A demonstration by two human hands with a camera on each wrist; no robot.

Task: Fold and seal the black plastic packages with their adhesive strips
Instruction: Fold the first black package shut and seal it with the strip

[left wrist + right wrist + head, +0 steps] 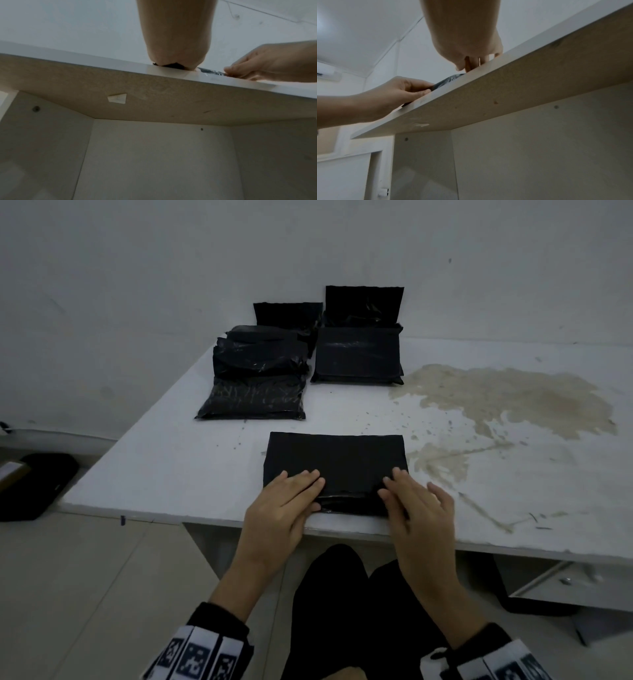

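Black plastic package (337,463) lies flat at the counter's (178,460) near edge. Left hand (284,501) and right hand (416,501) pinch its near corners, fingers (310,477) on top. More packages (257,378) sit well behind.

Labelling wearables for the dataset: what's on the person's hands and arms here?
Both hands, left hand and right hand, are bare: no gloves, and no rings that show. Forearms are uncovered. Each wrist carries a black band with white panels printed with square black code markers: left wristband, right wristband.
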